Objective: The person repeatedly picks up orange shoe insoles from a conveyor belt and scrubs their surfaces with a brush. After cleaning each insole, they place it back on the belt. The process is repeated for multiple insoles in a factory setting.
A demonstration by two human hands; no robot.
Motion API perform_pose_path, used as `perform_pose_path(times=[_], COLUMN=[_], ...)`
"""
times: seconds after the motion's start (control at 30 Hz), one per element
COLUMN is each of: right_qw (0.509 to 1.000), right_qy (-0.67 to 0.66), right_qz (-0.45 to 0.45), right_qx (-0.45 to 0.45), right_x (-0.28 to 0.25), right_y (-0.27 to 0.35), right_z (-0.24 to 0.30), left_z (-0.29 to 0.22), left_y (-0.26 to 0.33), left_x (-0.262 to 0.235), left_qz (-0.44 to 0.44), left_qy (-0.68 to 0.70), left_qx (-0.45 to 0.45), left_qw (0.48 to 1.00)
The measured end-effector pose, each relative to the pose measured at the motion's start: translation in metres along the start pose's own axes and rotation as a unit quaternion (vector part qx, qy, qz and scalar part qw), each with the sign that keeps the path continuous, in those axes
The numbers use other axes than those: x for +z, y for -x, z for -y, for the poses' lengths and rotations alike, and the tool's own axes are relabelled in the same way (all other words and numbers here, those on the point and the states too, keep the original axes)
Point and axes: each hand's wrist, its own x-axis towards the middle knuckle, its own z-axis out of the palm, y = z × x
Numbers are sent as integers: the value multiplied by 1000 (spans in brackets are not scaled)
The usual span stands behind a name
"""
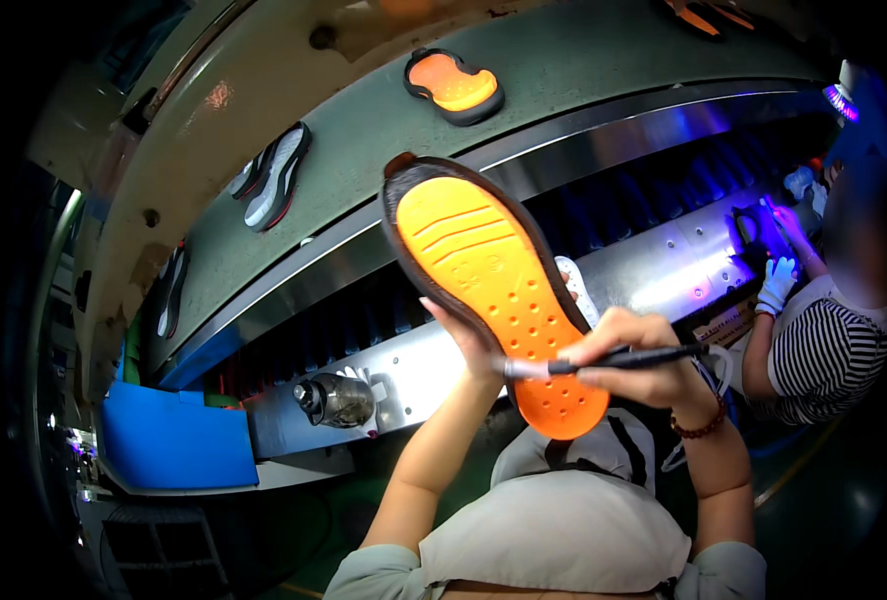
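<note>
Shoe (494, 290), orange sole up, is gripped at its near heel by left hand (464, 340); long axis runs far-left. Brush (604, 360), pinched in right hand (644, 360), is laid across the heel.

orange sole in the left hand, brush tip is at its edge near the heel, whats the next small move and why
Probably draw the brush along the dark rim of the orange sole, toward the toe. The right hand holds the brush level with its tip at the sole's edge near the lower end, and the left hand tilts the sole face-up, so the rim lies open to a stroke.
</note>
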Motion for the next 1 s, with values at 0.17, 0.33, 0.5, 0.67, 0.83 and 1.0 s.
perform_pose_path(times=[0.17,0.33,0.5,0.67,0.83,1.0], right_qw=[980,995,978,988,972,978], right_qy=[-118,-73,-130,-127,-151,-191], right_qz=[-93,49,-68,66,-43,42], right_qx=[128,45,148,63,175,78], right_x=[-5,-8,-13,-22,-19,-29], right_y=[1,8,13,19,21,23], right_z=[0,7,-2,0,-8,-15], left_z=[-10,-20,-22,-25,-26,-27], left_y=[-20,-24,-28,-24,-28,-26], left_x=[8,5,12,10,9,13], left_qz=[-1,114,74,63,-2,31], left_qy=[-8,70,57,3,-18,-13], left_qx=[71,86,107,94,102,70], left_qw=[997,987,990,994,995,997])
